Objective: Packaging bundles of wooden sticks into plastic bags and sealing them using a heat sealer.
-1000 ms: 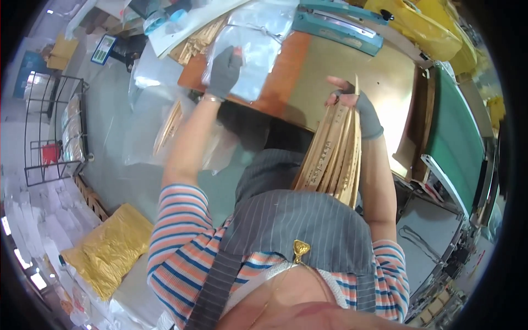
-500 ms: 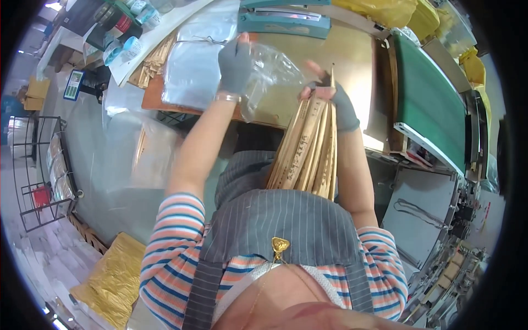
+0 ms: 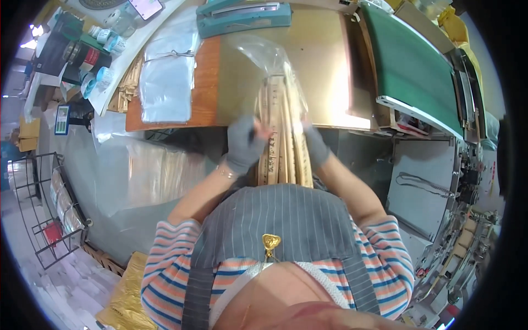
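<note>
We observed the bundle of wooden rulers (image 3: pixel 281 137) at the centre of the frame, standing lengthwise from the person's chest up toward the table edge. Its upper end sat inside a clear plastic bag (image 3: pixel 264 58), which rose above the bundle over the metal table top (image 3: pixel 324 71).

The left hand (image 3: pixel 243 144), in a grey fingerless glove, lay against the left side of the bundle, just left of centre. Its fingers were curled narrowly around the edge of the rulers and the bag's lower rim. The right hand (image 3: pixel 314 144), gloved the same way, pressed the right side of the bundle. Its fingers were closed on the rulers; we could not tell whether they also pinched the bag film.

Left of the metal top, in the upper left of the frame, a stack of flat clear bags (image 3: pixel 168 77) lay on a brown wooden board (image 3: pixel 204 82). More wooden strips (image 3: pixel 129 85) lay just left of that stack. A teal sealing machine (image 3: pixel 245 15) stood along the top edge. A green conveyor belt (image 3: pixel 415 71) ran down the upper right. A wire rack (image 3: pixel 41 209) stood on the floor at the left edge.
</note>
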`<state>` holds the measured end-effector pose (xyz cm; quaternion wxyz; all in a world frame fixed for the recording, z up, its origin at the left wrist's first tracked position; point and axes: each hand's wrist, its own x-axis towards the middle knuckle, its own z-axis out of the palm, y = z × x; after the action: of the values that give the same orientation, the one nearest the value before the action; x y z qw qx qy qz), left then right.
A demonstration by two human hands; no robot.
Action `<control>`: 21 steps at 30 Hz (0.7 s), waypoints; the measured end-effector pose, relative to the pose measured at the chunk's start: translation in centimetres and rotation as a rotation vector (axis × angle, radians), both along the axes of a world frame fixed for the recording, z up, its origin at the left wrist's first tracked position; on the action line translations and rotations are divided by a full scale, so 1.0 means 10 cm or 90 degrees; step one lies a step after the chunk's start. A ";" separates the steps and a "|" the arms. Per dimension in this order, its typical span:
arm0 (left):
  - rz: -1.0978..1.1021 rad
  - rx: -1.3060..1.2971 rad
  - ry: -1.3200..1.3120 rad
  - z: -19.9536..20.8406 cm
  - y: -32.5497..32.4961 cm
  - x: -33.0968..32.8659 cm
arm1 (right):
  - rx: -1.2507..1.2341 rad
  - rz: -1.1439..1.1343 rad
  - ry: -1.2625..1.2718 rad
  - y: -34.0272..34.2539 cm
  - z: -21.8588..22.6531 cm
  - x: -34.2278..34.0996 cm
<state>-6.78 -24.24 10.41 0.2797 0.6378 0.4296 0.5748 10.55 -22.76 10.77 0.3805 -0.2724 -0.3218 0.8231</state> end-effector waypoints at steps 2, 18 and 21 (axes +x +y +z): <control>-0.171 -0.054 0.178 0.00 -0.34 -0.14 | -0.146 0.032 0.098 -0.47 -0.28 0.11; -0.087 -0.017 0.529 1.53 1.68 -0.44 | 0.733 -0.325 -0.891 1.40 1.78 0.47; -0.008 -0.063 0.380 1.52 1.77 -0.33 | 0.772 -0.307 -0.839 1.75 1.42 0.68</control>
<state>-10.04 -6.53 25.59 0.1755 0.7670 0.5163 0.3381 17.37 -5.23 24.93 0.3592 -0.4993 -0.7832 0.0914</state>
